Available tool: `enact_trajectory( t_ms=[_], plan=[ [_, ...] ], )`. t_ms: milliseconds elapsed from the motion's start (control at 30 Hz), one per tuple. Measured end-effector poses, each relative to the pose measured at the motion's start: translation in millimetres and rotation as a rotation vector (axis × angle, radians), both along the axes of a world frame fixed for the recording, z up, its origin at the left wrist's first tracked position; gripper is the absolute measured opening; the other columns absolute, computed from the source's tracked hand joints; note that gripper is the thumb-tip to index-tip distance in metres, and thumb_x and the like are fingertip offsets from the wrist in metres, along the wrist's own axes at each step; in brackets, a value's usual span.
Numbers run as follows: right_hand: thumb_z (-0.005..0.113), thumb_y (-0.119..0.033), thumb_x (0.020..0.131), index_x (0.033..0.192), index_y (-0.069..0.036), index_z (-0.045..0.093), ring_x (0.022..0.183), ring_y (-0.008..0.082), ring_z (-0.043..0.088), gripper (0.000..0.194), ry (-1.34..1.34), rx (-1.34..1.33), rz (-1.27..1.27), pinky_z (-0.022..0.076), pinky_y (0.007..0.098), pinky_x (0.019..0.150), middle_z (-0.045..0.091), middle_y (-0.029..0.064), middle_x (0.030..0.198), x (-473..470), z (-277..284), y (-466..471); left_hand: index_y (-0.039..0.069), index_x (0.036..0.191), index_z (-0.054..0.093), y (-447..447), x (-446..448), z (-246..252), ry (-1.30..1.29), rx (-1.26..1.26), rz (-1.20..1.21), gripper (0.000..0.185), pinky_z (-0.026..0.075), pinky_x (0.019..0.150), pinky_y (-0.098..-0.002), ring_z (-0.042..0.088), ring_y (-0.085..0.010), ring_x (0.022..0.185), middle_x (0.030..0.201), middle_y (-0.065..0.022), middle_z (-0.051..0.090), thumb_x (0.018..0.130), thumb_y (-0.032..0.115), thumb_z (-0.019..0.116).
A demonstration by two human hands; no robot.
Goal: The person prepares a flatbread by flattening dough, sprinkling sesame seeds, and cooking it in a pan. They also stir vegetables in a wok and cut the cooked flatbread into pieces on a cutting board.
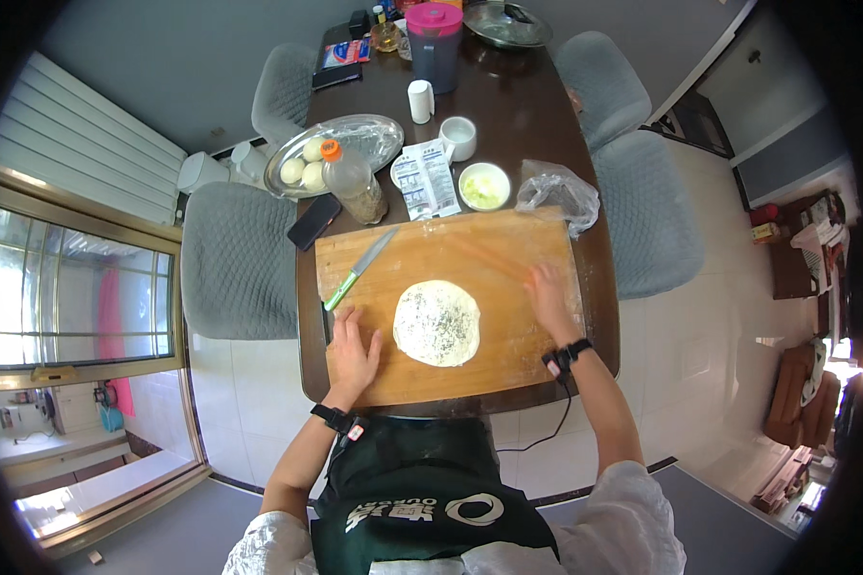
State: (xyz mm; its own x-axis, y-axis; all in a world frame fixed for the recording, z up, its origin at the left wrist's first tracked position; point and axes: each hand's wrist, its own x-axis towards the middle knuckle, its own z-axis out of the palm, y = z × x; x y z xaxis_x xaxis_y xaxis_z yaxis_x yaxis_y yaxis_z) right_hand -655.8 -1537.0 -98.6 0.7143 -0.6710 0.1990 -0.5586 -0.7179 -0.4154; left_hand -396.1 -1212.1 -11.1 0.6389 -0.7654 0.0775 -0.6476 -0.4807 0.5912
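A flat round of dough (437, 323) speckled with dark seeds lies on the wooden board (403, 384). My left hand (352, 352) rests on the board's left part with its fingers apart and nothing in it. At the board's right side, my right hand (550, 298) grips the end of a thin wooden rolling pin (485, 257), which is blurred and points up and left, beyond the dough. A knife with a green handle (359, 269) lies slanted at the upper left of the board, just above my left hand.
Behind the board stand a plastic bottle with an orange cap (356, 183), a printed packet (426, 180), a white bowl (484, 187) and a mug (458, 139). A metal platter (381, 133) holds several dough balls. A phone (314, 222) and a clear plastic bag (559, 194) lie near the board's corners.
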Motion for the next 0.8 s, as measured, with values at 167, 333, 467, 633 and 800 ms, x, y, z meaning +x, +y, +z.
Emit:
enact_trajectory(
  t_ms=[167, 333, 467, 633, 800],
  plan=[
    [0.062, -0.01, 0.088, 0.115, -0.001, 0.059, 0.114, 0.0336, 0.052, 0.029, 0.033, 0.151, 0.431, 0.043, 0.0455, 0.098, 0.056, 0.0151, 0.119, -7.0, 50.2, 104.1, 0.001, 0.151, 0.034, 25.2, -45.7, -18.5, -0.107, 0.067, -0.205, 0.072, 0.024, 0.119, -0.0513, 0.028, -0.0398, 0.147, 0.158, -0.0222, 0.029, 0.09, 0.019, 0.067],
    [0.058, -0.007, 0.087, 0.118, 0.0, 0.056, 0.109, 0.0311, 0.053, 0.031, 0.046, 0.195, 0.521, 0.0427, 0.0438, 0.096, 0.054, 0.0132, 0.114, -15.3, 46.6, 137.4, 0.002, 0.153, 0.032, 50.9, -69.4, -63.3, -0.063, 0.187, -0.289, 0.066, 0.021, 0.12, -0.0505, 0.026, -0.0352, 0.149, 0.161, -0.0195, 0.027, 0.095, 0.019, 0.059],
    [0.06, -0.011, 0.09, 0.128, 0.001, 0.053, 0.118, 0.0321, 0.05, 0.041, 0.028, 0.167, 0.505, 0.0387, 0.0447, 0.103, 0.053, 0.0145, 0.122, -17.6, 24.4, 138.4, 0.0, 0.153, 0.031, 51.0, -69.9, -79.3, -0.057, 0.18, -0.271, 0.068, 0.02, 0.121, -0.0501, 0.025, -0.0348, 0.15, 0.161, -0.0204, 0.026, 0.095, 0.019, 0.059],
    [0.065, -0.028, 0.093, 0.148, 0.002, 0.035, 0.146, 0.0347, 0.028, 0.07, 0.129, 0.137, 0.374, 0.0239, 0.0553, 0.117, 0.035, 0.0193, 0.154, -0.4, 34.0, 137.2, -0.005, 0.153, 0.027, 38.8, -74.9, -77.3, -0.074, 0.201, -0.177, 0.072, 0.018, 0.121, -0.0512, 0.022, -0.0372, 0.151, 0.161, -0.0238, 0.024, 0.095, 0.023, 0.059],
    [0.061, -0.035, 0.096, 0.155, 0.003, 0.023, 0.152, 0.0339, 0.016, 0.079, 0.227, 0.091, 0.27, 0.0145, 0.0618, 0.118, 0.019, 0.0197, 0.163, 34.8, 27.2, 121.6, -0.007, 0.153, 0.024, 8.7, -66.0, -76.6, -0.106, 0.273, -0.024, 0.072, 0.015, 0.12, -0.0555, 0.018, -0.0394, 0.151, 0.161, -0.0253, 0.022, 0.096, 0.027, 0.054]
  ],
)
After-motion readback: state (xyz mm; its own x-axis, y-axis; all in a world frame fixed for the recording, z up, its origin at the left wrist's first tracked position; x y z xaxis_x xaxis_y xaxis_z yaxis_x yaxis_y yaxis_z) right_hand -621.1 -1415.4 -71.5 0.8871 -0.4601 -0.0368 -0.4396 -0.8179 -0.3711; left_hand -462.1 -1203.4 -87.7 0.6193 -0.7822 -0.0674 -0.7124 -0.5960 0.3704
